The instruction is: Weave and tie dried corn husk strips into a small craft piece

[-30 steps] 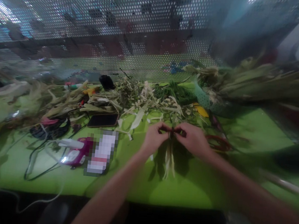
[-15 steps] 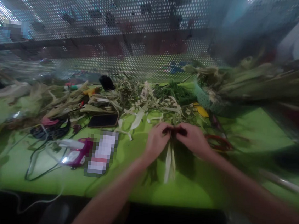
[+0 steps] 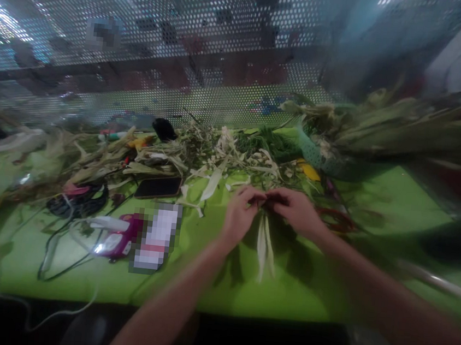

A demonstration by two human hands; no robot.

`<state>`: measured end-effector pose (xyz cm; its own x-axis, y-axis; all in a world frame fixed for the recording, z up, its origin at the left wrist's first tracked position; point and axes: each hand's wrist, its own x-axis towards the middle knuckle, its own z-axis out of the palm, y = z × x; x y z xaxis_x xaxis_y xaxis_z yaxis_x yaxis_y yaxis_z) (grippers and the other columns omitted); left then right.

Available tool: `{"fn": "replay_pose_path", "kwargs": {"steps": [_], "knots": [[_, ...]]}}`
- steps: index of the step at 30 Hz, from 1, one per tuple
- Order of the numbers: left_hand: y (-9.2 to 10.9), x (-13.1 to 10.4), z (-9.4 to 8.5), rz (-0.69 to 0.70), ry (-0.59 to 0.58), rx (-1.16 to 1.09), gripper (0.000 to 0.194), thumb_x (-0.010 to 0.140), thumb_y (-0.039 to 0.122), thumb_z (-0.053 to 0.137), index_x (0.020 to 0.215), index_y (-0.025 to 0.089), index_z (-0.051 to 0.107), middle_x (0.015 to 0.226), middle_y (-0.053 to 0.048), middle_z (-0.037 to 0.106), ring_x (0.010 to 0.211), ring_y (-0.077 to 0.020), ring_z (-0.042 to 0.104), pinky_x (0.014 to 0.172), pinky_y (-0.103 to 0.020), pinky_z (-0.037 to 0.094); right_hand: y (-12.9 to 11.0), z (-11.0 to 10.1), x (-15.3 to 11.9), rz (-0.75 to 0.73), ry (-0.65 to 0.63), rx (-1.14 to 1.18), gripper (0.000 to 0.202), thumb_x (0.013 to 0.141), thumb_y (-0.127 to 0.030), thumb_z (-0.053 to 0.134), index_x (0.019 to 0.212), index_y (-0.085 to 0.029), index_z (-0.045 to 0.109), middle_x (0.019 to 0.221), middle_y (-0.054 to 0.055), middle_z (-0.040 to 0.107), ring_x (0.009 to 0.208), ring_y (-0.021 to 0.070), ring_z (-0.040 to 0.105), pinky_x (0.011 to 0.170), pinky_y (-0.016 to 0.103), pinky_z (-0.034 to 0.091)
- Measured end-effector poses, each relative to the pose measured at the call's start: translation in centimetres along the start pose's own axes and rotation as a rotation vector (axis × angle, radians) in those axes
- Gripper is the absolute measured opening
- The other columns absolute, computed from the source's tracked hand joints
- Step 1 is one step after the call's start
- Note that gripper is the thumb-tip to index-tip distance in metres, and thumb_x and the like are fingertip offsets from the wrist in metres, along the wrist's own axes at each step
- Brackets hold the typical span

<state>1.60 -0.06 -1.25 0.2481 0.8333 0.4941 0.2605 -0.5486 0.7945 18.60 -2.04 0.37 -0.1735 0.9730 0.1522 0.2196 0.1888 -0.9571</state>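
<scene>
Pale dry husk strips [image 3: 263, 244] hang down between my hands over the green table [image 3: 202, 285]. My left hand [image 3: 245, 210] is closed on their upper end, its fingertips meeting those of the other hand. From the right, my right hand [image 3: 292, 207] pinches the same upper end. The exact grip point is hidden by the fingers. Just beyond the hands lies a heap of husk scraps [image 3: 224, 150], with a loose pale strip [image 3: 213, 184] at its near side.
A dark phone [image 3: 158, 187], a magenta device [image 3: 122, 238] with cables, and a blurred white packet [image 3: 158, 236] lie left. At the right stand a green basket [image 3: 318, 154] of long husks and a red ring [image 3: 336, 220]. A perforated screen [image 3: 227, 46] rises behind.
The hanging strips have spread apart at their lower ends and shifted slightly right. My fingers have moved a little, with both hands staying together at the strips' upper end.
</scene>
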Motion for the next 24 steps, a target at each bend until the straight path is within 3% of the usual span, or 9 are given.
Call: {"fn": "replay_pose_path", "kwargs": {"steps": [8, 16, 24], "knots": [[0.17, 0.05, -0.07, 0.025, -0.018, -0.016, 0.014, 0.082, 0.011, 0.06, 0.082, 0.021, 0.07, 0.086, -0.003, 0.063, 0.087, -0.0162, 0.058, 0.079, -0.028, 0.046, 0.54, -0.42, 0.46, 0.055, -0.027, 0.109, 0.015, 0.071, -0.026, 0.067, 0.083, -0.019, 0.072, 0.078, 0.001, 0.072, 0.071, 0.0145, 0.063, 0.07, 0.029, 0.052], [0.02, -0.17, 0.06, -0.01, -0.017, -0.061, 0.013, 0.083, 0.012, 0.059, 0.084, 0.02, 0.07, 0.086, -0.003, 0.062, 0.085, -0.0153, 0.058, 0.077, -0.027, 0.047, 0.58, -0.21, -0.18, -0.033, 0.089, -0.175, 0.01, 0.078, -0.022, 0.06, 0.085, -0.019, 0.067, 0.077, 0.0, 0.068, 0.069, 0.0142, 0.06, 0.066, 0.027, 0.045], [-0.16, 0.05, -0.36, -0.217, -0.02, -0.119, 0.001, 0.081, 0.017, 0.063, 0.081, 0.018, 0.064, 0.08, -0.001, 0.065, 0.076, -0.0134, 0.059, 0.072, -0.026, 0.046, -0.15, -1.03, -0.33, -0.042, 0.13, -0.295, 0.005, 0.077, -0.02, 0.058, 0.078, -0.019, 0.063, 0.07, -0.001, 0.065, 0.066, 0.0143, 0.057, 0.06, 0.025, 0.041]]}}
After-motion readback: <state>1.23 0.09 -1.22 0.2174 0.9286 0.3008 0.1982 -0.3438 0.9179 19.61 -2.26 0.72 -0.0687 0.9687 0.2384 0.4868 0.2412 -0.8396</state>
